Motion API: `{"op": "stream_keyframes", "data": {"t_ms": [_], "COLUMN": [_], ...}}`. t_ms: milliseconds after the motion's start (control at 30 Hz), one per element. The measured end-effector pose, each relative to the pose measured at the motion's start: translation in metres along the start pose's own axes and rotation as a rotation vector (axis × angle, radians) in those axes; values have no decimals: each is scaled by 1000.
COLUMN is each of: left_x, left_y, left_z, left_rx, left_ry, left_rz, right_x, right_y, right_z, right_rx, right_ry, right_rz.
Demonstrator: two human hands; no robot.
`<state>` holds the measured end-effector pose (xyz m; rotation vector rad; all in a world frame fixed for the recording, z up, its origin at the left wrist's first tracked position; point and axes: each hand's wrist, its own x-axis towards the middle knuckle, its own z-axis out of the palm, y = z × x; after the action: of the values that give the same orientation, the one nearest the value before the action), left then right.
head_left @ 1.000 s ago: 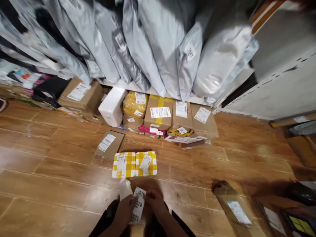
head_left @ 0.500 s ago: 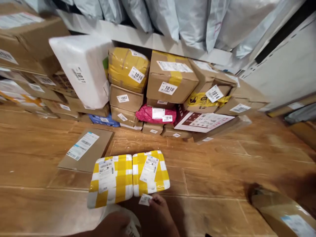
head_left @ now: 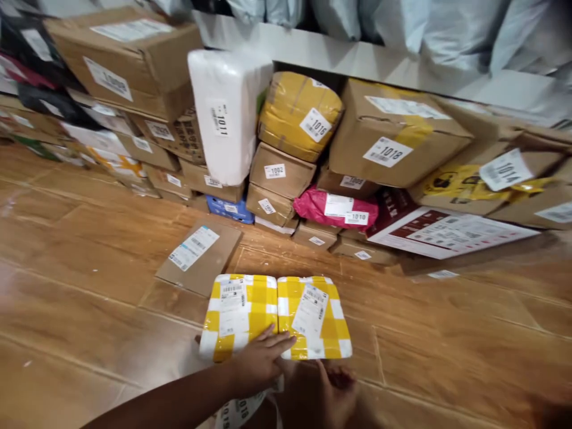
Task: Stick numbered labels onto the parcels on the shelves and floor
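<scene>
Two parcels wrapped in yellow-and-white checked tape lie side by side, a left parcel [head_left: 261,304] and a right parcel [head_left: 335,310], each with a shipping label on top. My left hand [head_left: 259,360] rests with outstretched fingers at the front of the left parcel, fingertips near the seam between the two. Close to the front edge of the right parcel is my right hand [head_left: 337,393], thumb raised and apart from the shaded, blurred fingers; no label shows in it. Below my left wrist hangs a roll of printed number labels [head_left: 243,411], partly covered by the forearm.
A flat cardboard parcel [head_left: 201,253] lies on the wooden floor behind the left parcel. Stacked boxes stand along the back, including a white package [head_left: 223,119], a yellow-taped box [head_left: 299,116] and a pink bag [head_left: 335,208]. Grey bags [head_left: 402,24] line the shelf above.
The small label held in my right hand has gone from sight. My left hand has moved up onto the left parcel. The view has shifted left.
</scene>
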<state>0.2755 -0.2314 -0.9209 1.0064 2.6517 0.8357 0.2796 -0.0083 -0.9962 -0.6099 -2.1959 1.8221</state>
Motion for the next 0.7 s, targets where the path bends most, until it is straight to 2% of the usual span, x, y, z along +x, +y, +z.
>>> {"op": "stream_keyframes", "data": {"t_ms": [33, 100, 167, 200, 300, 367, 433, 500, 600, 700], "left_x": [-4, -15, -32, -41, -67, -79, -86, -89, -92, -95], "left_y": [3, 15, 29, 36, 53, 56, 55, 50, 42, 40], "left_z": [-3, -10, -15, -16, -16, -13, -8, -1, 9, 13], "left_rx": [-49, -194, -378, -474, -766, -928, -1048, -1158, -1302, -1207], "left_ry": [-4, 58, 210, 298, 474, 502, 499, 523, 605, 662], "left_rz": [-19, -98, -258, -376, -733, -841, -902, -996, -1106, -1160], "right_x": [-9, -33, -60, -72, -88, -86, -81, -79, -86, -102], "right_y": [-2, -10, -25, -34, -67, -87, -100, -104, -96, -85], "right_z": [4, 12, 23, 29, 47, 55, 60, 62, 65, 71], "right_rx": [-7, -36, -51, -45, -6, -21, -96, -174, -147, -56], "right_ry": [3, -112, -292, -329, -330, -543, -826, -967, -901, -786], "right_rz": [-18, -96, -195, -201, 6, 30, -46, -77, 72, 200]}}
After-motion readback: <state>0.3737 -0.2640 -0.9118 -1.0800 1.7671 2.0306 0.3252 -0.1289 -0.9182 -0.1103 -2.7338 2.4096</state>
